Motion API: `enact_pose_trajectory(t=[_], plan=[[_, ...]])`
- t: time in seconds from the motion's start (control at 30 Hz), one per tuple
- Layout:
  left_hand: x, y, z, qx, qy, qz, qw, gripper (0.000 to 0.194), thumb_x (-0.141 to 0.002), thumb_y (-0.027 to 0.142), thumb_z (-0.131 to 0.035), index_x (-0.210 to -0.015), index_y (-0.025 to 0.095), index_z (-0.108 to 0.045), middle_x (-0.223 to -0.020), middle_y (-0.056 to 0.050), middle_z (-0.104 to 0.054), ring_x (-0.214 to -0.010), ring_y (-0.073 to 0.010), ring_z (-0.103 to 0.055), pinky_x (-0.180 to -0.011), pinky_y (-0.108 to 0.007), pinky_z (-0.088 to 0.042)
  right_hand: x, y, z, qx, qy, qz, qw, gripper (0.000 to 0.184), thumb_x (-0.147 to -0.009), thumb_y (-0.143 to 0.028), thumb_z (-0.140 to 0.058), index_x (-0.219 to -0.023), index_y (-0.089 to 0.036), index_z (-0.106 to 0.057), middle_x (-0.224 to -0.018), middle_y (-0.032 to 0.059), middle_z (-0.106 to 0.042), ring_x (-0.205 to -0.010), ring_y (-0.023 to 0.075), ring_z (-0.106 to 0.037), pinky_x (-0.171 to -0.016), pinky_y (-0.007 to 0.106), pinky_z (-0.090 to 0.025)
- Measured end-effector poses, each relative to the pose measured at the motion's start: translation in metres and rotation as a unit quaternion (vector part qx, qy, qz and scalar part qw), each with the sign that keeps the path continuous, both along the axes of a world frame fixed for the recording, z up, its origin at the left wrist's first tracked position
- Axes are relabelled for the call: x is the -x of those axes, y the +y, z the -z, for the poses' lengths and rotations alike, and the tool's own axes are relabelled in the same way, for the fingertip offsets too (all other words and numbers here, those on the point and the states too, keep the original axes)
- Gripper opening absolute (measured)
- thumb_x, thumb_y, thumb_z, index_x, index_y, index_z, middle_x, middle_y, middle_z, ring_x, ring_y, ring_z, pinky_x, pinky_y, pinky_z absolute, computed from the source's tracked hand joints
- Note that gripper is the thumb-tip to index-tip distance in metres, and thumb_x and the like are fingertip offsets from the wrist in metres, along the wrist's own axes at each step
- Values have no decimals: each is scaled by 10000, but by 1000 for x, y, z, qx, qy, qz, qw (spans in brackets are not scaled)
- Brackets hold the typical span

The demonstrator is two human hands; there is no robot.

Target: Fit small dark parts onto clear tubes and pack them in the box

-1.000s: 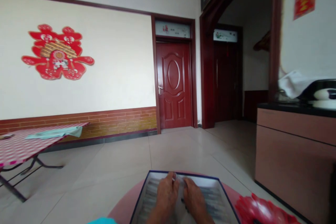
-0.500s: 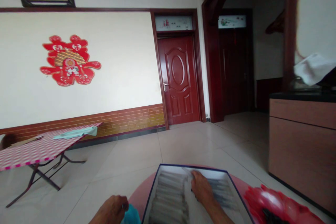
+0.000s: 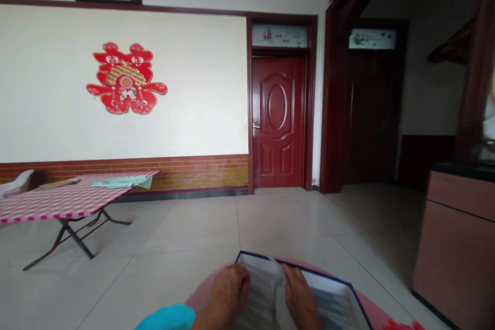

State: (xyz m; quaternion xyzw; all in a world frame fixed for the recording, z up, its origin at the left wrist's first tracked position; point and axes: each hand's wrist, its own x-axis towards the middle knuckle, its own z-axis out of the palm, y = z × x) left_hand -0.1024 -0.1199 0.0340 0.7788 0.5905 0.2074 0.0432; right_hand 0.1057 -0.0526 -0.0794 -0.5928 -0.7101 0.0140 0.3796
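Note:
A shallow box (image 3: 350, 283) with white inner walls and a dark blue rim lies in front of me, cut off by the lower edge. Inside, rows of greyish, slender pieces (image 3: 260, 289) are blurred, their kind unclear. My left hand (image 3: 228, 291) reaches over the box's left side with fingers curled together; what they hold, if anything, is hidden. Near the middle, my right hand (image 3: 300, 294) is closed on the edge of a thin, whitish see-through sheet (image 3: 279, 270), perhaps plastic. Turquoise fabric (image 3: 166, 317) shows beside my left wrist.
Under the box is a round pink surface (image 3: 201, 286). A folding table (image 3: 50, 198) with a checked cover stands at left, a light green cloth (image 3: 124, 181) on it. At right stands a brown cabinet (image 3: 456, 247). Something red (image 3: 402, 325) peeks in at lower right.
My left hand has moved from outside the box to the right, over its left side. My right hand stays near the box's middle. The view has turned left.

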Motion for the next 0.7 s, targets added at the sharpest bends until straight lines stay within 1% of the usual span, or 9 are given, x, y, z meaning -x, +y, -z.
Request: enact_pose_trajectory(t=[0.07,0.13,0.2,0.27,0.37,0.47,0.53,0.63,0.7], plan=[[-36,17,18,-39,-20,57,997,310,-798,175,-376,-1016,192,-596,-1009,-82,-618,-888,-201,-576,-793,-286,-429,-1,0,6,-10,-2,-17,1000,429,-743,-142,-331,-1061,-156,-618,-1078,95,-635,-1049,211,-547,-942,325,-395],[-67,31,32,-36,-3,89,995,332,-800,145,-365,-1058,175,-572,-1081,-106,-587,-930,-217,-562,-799,-300,-439,-2,0,8,-14,9,-45,999,382,-747,-183,-353,-1003,-177,-637,-1020,85,-656,-993,223,-570,-906,340,-421],[-88,41,41,-21,22,85,996,344,-794,121,-369,-1091,149,-540,-1104,-126,-564,-949,-234,-546,-800,-329,-444,-4,-2,6,-1,34,-72,997,334,-745,-218,-376,-934,-186,-650,-926,83,-676,-894,229,-600,-831,339,-461],[-98,47,46,-14,38,83,996,333,-807,123,-368,-1106,131,-515,-1087,-131,-558,-959,-244,-530,-786,-344,-448,-5,-3,0,13,61,-88,994,296,-736,-233,-392,-867,-190,-654,-843,83,-684,-802,229,-612,-758,331,-484],[-96,50,49,-17,51,81,995,281,-832,146,-366,-1072,131,-513,-1050,-123,-554,-944,-242,-521,-757,-338,-448,-3,-6,-9,21,89,-103,990,279,-745,-271,-398,-855,-186,-639,-851,96,-681,-793,231,-616,-751,340,-488],[-89,51,52,-20,59,74,995,268,-848,155,-354,-1075,151,-498,-1050,-111,-541,-904,-226,-525,-718,-323,-445,1,-7,-12,40,106,-116,987,311,-781,-326,-376,-925,-190,-616,-938,108,-672,-867,224,-617,-803,341,-479],[-83,53,55,-24,52,78,995,279,-855,158,-350,-1102,169,-480,-1055,-96,-537,-902,-213,-526,-720,-312,-441,4,-5,-12,41,111,-108,987,336,-792,-348,-360,-979,-198,-596,-999,108,-660,-920,219,-610,-836,343,-470],[-74,58,58,-8,40,69,997,274,-850,155,-371,-1093,183,-495,-1041,-77,-551,-932,-198,-526,-760,-295,-435,2,-1,-11,6,94,-52,994,367,-761,-334,-380,-1030,-167,-565,-1073,135,-627,-1005,242,-574,-899,383,-436],[-68,63,59,9,40,38,998,268,-843,142,-376,-1069,173,-518,-1048,-86,-555,-950,-198,-527,-786,-297,-430,-3,2,-11,-22,77,-9,997,393,-744,-298,-379,-1060,-131,-544,-1103,153,-604,-1047,253,-546,-933,402,-409]])
